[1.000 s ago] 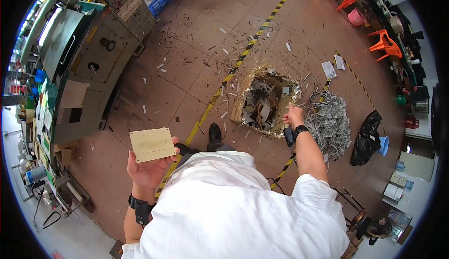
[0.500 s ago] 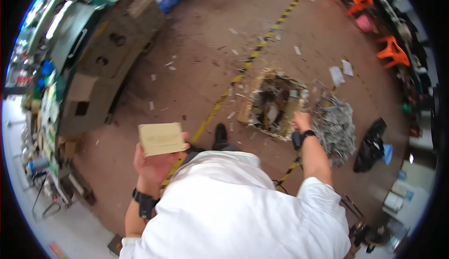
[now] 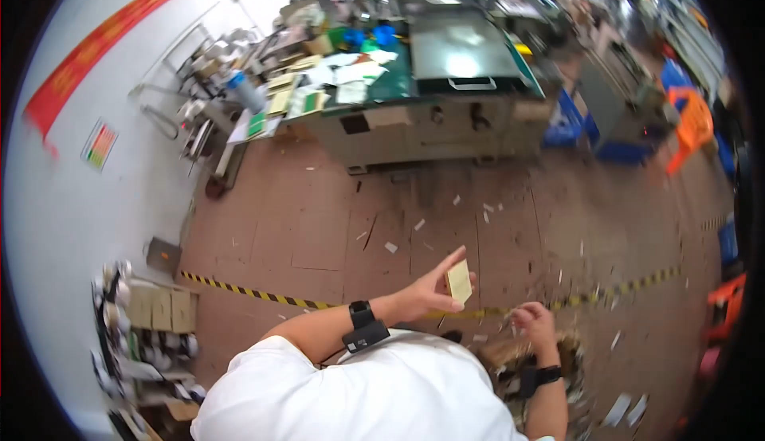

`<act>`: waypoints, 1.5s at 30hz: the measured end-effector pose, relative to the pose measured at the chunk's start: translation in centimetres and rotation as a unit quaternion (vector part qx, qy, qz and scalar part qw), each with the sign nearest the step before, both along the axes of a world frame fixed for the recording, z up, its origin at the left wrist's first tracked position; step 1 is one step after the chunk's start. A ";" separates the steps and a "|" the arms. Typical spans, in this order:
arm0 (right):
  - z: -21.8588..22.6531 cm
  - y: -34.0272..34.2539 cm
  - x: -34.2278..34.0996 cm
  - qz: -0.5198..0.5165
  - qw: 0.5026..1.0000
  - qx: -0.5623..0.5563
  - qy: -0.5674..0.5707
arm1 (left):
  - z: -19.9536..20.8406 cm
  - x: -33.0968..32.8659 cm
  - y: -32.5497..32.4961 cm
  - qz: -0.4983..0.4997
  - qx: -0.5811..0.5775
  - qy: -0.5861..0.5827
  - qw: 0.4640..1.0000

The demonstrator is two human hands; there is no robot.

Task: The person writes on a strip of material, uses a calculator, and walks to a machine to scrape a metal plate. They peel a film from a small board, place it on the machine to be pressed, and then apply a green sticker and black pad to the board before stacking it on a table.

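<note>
In my left hand (image 3: 422,296) is a cream-coloured flat rectangular piece (image 3: 460,283), card or board by its look. Thumb and fingers grip its edges, and it now stands tilted, showing a narrower face. To the right of it hangs my right hand (image 3: 535,321), its fingers loosely curled and a little apart, with nothing visible in them. Below that hand, partly hidden by my forearm and shirt, a cardboard box (image 3: 498,355) with a ragged opening rests on the floor.
A long workbench (image 3: 430,126) with a green top and a metal plate stands ahead, with papers (image 3: 351,74) at its left. Yellow-black tape (image 3: 263,295) crosses the scrap-strewn brown floor. Shelving with cartons (image 3: 162,310) is at left; orange stools (image 3: 692,126) and blue crates (image 3: 566,118) are at right.
My view has swung left, bringing the workbench ahead. My left hand with the cream piece has come across towards the right hand, and the piece has turned. The right hand has moved off the box.
</note>
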State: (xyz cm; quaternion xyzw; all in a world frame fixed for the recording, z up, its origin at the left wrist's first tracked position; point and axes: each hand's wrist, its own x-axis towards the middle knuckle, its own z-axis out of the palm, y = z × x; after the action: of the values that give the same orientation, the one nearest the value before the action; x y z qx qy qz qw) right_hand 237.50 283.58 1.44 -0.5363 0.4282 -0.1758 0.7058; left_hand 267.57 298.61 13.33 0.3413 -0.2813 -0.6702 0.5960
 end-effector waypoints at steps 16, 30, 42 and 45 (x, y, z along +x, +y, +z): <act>11.9 3.5 42.7 0.475 0.863 -0.058 -0.161 | 0.6 21.0 7.1 0.308 -0.014 -0.134 0.942; 19.2 -4.9 71.6 0.468 0.667 -0.578 -0.044 | -2.4 33.4 16.5 0.484 0.078 -0.075 0.868; 18.8 -9.0 78.5 0.472 0.602 -0.643 0.030 | -5.8 31.1 18.7 0.563 0.243 0.021 0.790; 18.7 -9.2 78.9 0.431 0.599 -0.675 0.004 | -4.7 32.2 16.7 0.568 0.246 0.029 0.785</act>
State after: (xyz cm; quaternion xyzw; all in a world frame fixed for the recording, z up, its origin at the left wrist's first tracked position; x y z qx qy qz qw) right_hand 316.38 274.34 20.09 -0.9828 -0.0902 -0.0879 0.1350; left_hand 299.72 315.30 8.63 0.5550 0.1550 -0.2664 0.7726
